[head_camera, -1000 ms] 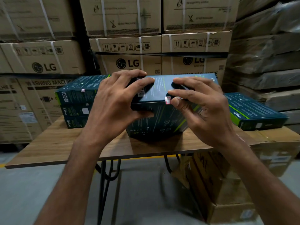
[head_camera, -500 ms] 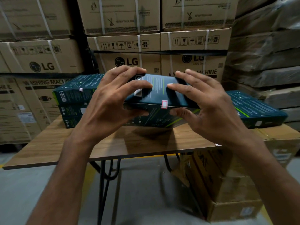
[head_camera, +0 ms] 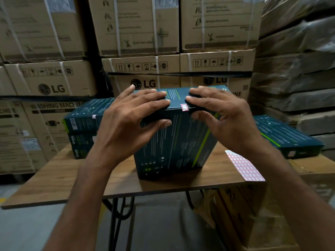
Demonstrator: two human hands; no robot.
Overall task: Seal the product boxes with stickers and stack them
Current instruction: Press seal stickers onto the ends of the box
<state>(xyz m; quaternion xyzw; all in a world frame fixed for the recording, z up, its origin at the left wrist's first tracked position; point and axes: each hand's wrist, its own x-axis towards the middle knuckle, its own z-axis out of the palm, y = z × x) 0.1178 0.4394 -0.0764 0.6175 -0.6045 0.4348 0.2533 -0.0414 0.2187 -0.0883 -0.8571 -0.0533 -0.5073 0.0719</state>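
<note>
A dark teal product box (head_camera: pixel 174 142) stands on end on the wooden table (head_camera: pixel 72 180). A small red-and-white sticker (head_camera: pixel 184 107) bridges its upper front edge. My left hand (head_camera: pixel 130 122) grips the box's top left, fingers over the top face and thumb on the front. My right hand (head_camera: pixel 224 116) grips the top right the same way. A stack of three like boxes (head_camera: pixel 81 127) sits at the table's back left. Another teal box (head_camera: pixel 286 136) lies flat at the right. A red-and-white sticker sheet (head_camera: pixel 243 166) lies on the table's right corner.
Large strapped cardboard cartons (head_camera: pixel 141 42) form a wall right behind the table. Wrapped flat packs (head_camera: pixel 297 69) pile up at the right. More cardboard cartons (head_camera: pixel 253 214) sit on the floor under the table's right end. Grey floor (head_camera: pixel 27 229) lies in front.
The box has tipped from lying tilted in both hands to standing on end on the table. The sticker sheet has come into view at the right corner.
</note>
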